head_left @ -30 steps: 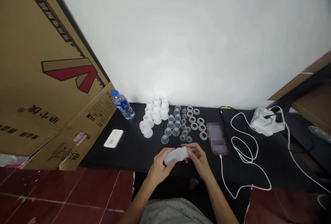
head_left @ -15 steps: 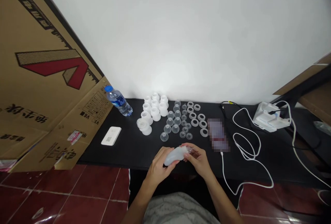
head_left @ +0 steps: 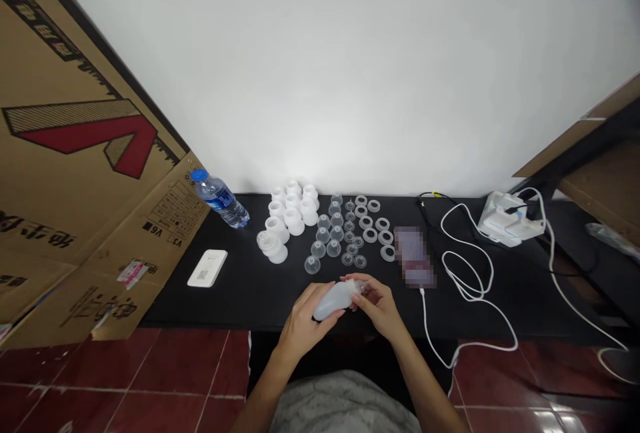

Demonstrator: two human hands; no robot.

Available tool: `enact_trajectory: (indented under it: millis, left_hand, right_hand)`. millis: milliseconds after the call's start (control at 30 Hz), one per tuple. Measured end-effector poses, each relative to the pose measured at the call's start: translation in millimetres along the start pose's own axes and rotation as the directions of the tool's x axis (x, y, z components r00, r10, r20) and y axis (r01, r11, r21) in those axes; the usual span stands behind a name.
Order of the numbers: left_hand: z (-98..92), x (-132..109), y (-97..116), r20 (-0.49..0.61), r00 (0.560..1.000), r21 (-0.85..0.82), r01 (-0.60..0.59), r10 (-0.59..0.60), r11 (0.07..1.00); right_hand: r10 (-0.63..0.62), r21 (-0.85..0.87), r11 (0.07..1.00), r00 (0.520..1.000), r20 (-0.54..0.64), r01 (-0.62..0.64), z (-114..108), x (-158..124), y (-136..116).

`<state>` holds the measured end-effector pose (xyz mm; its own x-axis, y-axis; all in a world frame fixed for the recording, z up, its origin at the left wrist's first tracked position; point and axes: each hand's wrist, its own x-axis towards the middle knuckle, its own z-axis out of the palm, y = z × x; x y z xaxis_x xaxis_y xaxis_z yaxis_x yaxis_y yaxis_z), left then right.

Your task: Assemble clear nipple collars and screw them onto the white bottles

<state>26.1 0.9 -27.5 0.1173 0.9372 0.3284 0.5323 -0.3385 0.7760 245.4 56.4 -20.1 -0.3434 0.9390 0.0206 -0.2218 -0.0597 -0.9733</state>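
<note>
Close to the table's front edge, my left hand (head_left: 303, 321) is wrapped round the body of a milky, translucent bottle (head_left: 332, 300), which lies tilted with its narrower end to the right. The fingers of my right hand (head_left: 383, 308) pinch that end, where a clear cap-like piece (head_left: 361, 285) shows between them; fingers hide part of the join. Beyond my hands stand rows of white bulb-shaped pieces (head_left: 294, 221), clear domes (head_left: 333, 248), small clear discs (head_left: 352, 249) and translucent rings (head_left: 370, 235).
A water bottle (head_left: 223, 201) and a white flat box (head_left: 208, 268) are at the left beside a large carton (head_left: 165, 220). On the right lie a blurred phone (head_left: 414, 256), a looped white cable (head_left: 493, 273) and a white power strip (head_left: 507, 220). The wall (head_left: 340, 86) rises behind.
The view has shifted slightly, so the tabletop things appear a little further left. Both hands keep their hold on the bottle, with the right fingers slightly moved at its end.
</note>
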Motion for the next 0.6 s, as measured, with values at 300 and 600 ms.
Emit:
enact_trajectory:
  millis: [300, 600]
  left_hand:
    - [6.1, 1, -5, -0.127, 0.992, 0.012, -0.025, 0.026, 1.000]
    - [6.9, 2, -6, -0.149, 0.989, -0.019, 0.006, -0.009, 1.000]
  right_hand:
    - [-0.004, 0.007, 1.000, 1.000, 0.003, 0.004, 0, 4, 7]
    - [-0.030, -0.007, 1.000, 0.999, -0.043, 0.029, 0, 3, 9]
